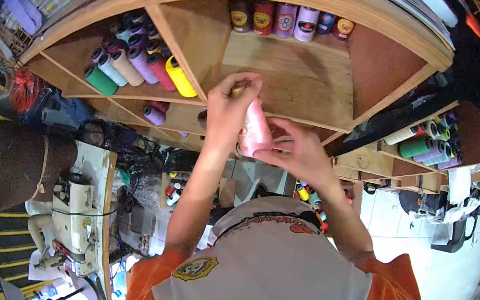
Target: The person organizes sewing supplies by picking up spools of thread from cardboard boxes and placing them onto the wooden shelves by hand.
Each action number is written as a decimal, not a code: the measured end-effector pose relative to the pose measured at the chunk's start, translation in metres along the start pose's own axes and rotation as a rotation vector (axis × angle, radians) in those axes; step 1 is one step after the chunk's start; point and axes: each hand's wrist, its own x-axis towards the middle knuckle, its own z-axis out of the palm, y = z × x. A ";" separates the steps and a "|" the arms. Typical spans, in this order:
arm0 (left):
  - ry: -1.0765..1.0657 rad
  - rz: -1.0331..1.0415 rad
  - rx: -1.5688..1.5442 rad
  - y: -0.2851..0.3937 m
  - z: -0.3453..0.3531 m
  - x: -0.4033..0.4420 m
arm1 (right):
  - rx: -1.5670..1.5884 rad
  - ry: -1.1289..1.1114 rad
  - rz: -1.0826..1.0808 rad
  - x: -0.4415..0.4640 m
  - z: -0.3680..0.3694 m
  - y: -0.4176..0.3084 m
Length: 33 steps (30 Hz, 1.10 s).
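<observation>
A spool of pink thread (257, 129) is tilted in front of the wooden shelf, between my two hands. My left hand (227, 108) is closed at its upper end, with the fingers curled and partly hiding the spool. A small yellowish bit shows between those fingers, too small to name. Around the lower end, the thumb and fingers of my right hand (301, 152) grip the spool from the right. Behind my hands, the middle shelf compartment (297, 90) has a row of thread spools (285, 21) upright along its back.
Several coloured spools lie in the left compartment, a yellow spool (181, 77) nearest the divider. More spools (427, 146) fill a shelf on the right. A sewing machine (77, 219) stands at lower left beside a brown cushion-like object (23, 165). The shelf's front edge (281, 118) runs behind my hands.
</observation>
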 end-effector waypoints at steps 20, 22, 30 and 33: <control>0.096 0.218 0.125 -0.007 -0.017 -0.016 | -0.034 0.860 -0.075 0.172 -0.150 0.094; 0.090 0.205 0.161 -0.011 -0.022 -0.022 | -0.013 0.874 -0.264 0.193 -0.160 0.113; 0.151 0.193 0.105 -0.009 -0.036 -0.044 | -0.175 0.824 -0.419 0.220 -0.169 0.139; 0.218 0.014 0.076 0.002 -0.041 -0.053 | -0.153 0.763 -0.294 0.222 -0.177 0.144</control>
